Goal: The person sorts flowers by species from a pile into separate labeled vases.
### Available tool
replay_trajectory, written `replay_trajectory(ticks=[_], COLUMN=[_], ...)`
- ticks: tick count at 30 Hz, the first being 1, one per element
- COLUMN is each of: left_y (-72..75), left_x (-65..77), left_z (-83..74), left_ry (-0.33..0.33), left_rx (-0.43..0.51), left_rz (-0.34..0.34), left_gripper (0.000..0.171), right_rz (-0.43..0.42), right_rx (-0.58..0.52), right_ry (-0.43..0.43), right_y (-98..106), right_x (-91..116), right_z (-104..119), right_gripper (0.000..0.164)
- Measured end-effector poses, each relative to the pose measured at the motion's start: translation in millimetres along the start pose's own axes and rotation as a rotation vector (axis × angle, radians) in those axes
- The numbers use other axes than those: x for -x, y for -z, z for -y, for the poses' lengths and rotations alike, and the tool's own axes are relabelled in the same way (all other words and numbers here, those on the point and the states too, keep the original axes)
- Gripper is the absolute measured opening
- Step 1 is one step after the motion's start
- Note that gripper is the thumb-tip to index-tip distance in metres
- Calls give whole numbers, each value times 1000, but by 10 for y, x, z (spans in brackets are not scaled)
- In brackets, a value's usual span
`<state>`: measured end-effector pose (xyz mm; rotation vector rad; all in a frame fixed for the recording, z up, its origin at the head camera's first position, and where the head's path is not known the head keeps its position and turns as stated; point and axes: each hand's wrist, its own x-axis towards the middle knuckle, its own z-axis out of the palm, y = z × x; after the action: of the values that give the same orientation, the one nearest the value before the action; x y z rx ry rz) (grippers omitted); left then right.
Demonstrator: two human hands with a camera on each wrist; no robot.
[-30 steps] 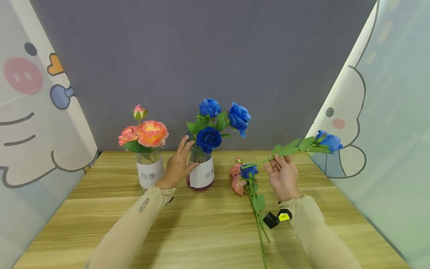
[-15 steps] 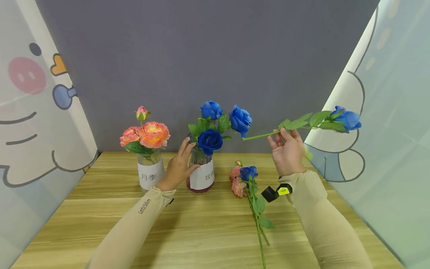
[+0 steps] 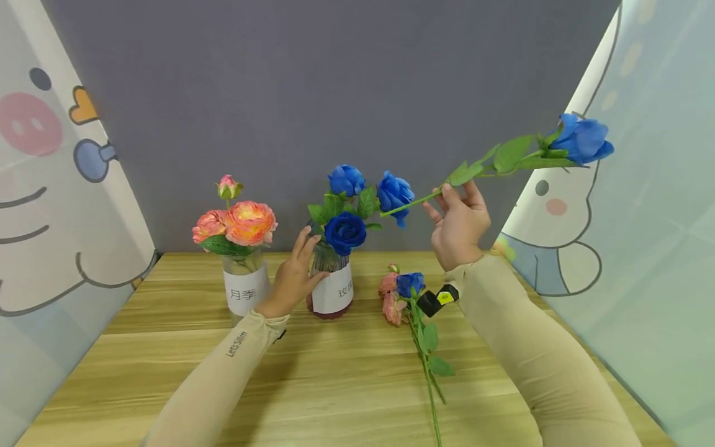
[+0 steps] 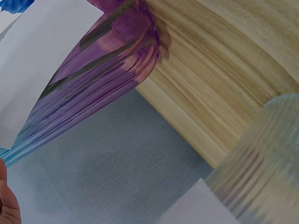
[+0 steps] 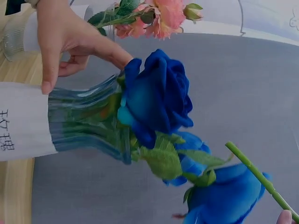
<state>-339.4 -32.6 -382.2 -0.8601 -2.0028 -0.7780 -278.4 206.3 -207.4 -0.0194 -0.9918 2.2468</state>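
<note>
1. wooden table (image 3: 335,372), gray wall (image 3: 357,93) behind.
2. right hand (image 3: 460,226) pinches a blue rose (image 3: 512,154) by its stem (image 3: 413,202), up in the air.
3. its bloom (image 3: 585,140) is up and right; its cut end points left, toward the vase (image 3: 334,261).
4. left hand (image 3: 292,279), nearer the vase, touches it, fingers fairly straight.

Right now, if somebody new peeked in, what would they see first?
Probably the leafy, long-stemmed blue rose pinched in the right hand, high on the right. Next, perhaps three blue roses in the ribbed, purple-bottomed vase the left hand touches, then the orange-pink flowers at left.
</note>
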Motion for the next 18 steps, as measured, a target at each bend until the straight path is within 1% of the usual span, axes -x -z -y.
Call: replay_trajectory(ticks=[6, 9, 14, 18], left_y=[12, 9, 1, 0], left_x=[-10, -15, -13, -7], left_z=[7, 12, 13, 10], left_ry=[-6, -15, -22, -16], left_rx=[-3, -11, -12, -13], left_rz=[6, 1, -5, -8], left_gripper=[84, 86, 86, 85], right_rz=[30, 39, 69, 88], right_rx=[32, 48, 96, 111], right_ry=[4, -2, 28, 74], right_y=[-147, -226, -391, -517], right_x=[76, 122, 187, 210], right_z=[-99, -168, -288, -383], right_gripper=[30, 34, 42, 42])
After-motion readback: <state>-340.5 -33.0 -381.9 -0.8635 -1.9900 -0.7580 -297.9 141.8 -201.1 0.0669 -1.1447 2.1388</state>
